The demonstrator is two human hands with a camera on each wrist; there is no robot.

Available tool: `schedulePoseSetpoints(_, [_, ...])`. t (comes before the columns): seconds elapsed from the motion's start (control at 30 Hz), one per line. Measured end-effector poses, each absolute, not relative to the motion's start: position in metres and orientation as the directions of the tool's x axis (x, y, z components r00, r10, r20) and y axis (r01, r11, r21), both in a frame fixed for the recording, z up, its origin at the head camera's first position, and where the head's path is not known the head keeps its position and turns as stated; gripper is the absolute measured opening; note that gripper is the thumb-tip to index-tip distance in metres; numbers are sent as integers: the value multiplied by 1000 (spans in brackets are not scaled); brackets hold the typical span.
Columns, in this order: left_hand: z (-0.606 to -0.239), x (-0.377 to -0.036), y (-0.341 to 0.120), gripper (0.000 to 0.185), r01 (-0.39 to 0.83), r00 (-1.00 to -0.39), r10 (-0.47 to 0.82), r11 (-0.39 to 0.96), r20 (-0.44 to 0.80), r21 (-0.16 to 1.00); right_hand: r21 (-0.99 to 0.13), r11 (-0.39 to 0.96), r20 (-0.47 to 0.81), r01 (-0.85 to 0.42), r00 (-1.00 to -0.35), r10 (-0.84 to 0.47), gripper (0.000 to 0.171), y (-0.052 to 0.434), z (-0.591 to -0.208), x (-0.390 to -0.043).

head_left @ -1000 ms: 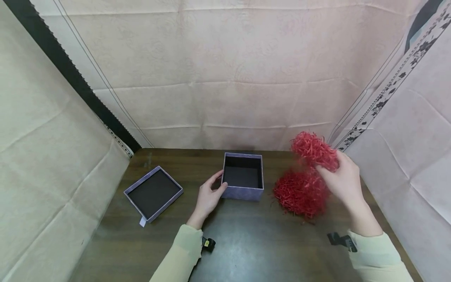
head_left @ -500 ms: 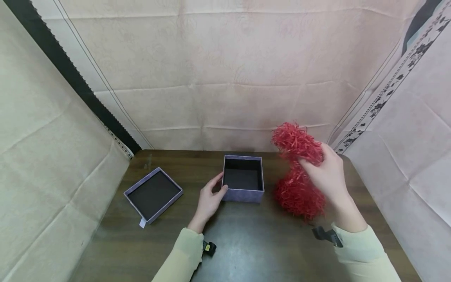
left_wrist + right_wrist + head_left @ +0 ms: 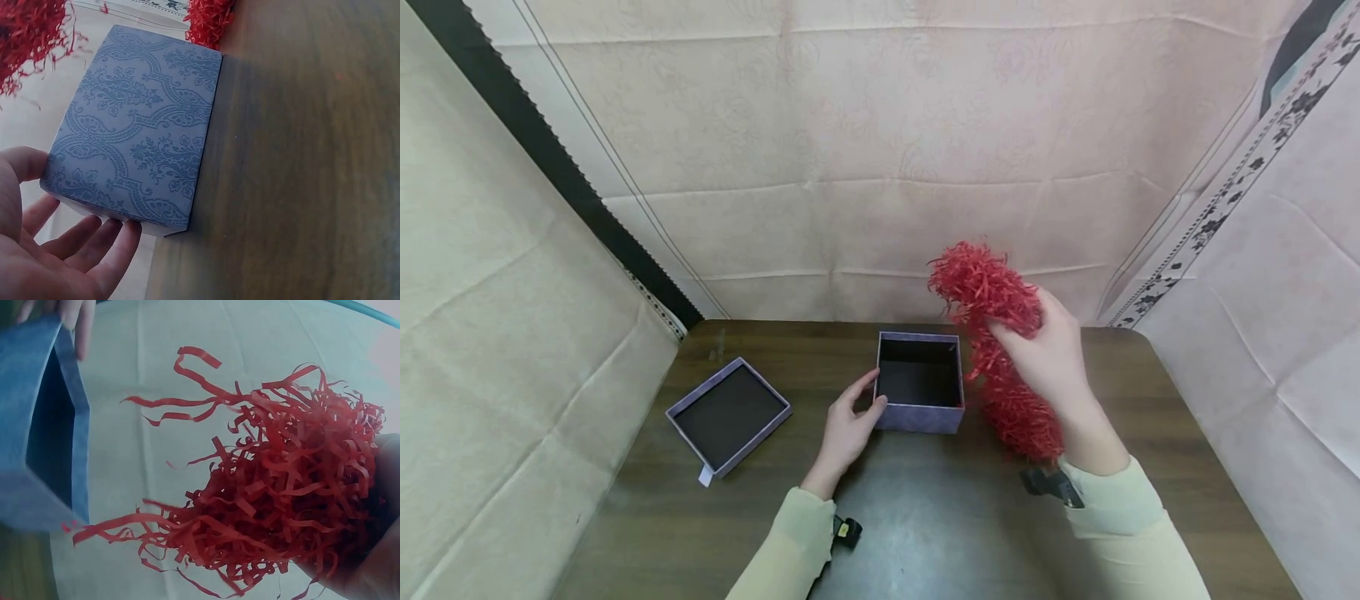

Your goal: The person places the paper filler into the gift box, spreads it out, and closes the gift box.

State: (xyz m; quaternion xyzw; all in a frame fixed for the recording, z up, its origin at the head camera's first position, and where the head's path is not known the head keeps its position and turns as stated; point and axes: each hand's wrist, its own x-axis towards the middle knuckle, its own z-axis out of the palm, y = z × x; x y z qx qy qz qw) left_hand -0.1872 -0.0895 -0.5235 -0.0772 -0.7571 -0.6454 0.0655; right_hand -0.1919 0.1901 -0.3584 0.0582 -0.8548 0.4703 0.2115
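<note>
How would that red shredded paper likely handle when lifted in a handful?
The red shredded paper looks light and floppy: loose strands trail below the right hand. It probably sheds, since stray curls stick out in the right wrist view. It likely clings together, as a rope of it hangs toward the table.

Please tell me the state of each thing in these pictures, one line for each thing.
Box: open, empty, upright on the table.
Lid: off, lying inside-up, left of the box.
Red paper shreds: a bunch lifted beside the box; the rest hangs below the hand.
Left hand: touches the box's left side.
Right hand: grips the shreds.
</note>
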Motion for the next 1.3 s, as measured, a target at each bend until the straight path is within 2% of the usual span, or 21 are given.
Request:
schedulePoseSetpoints(0.27, [-554,-201,-88,47,215,-976,21,171,215,961,-795,522,398,-310,-915,62,39,165,-384,-206])
schedulePoseSetpoints(0.9, [-554,-207,-98,46,235,-972,66,209,226,949,-878,426,274,-220,-959,70,42,131,-450,-229])
schedulePoseSetpoints(1.07, [-555,-208,-99,47,226,-974,57,208,219,952,-857,456,299,-242,-953,56,41,126,-464,-237])
schedulePoseSetpoints(1.3, [-555,-208,-101,46,232,-973,50,192,226,954,-763,578,313,-290,-948,-61,42,124,-482,-244])
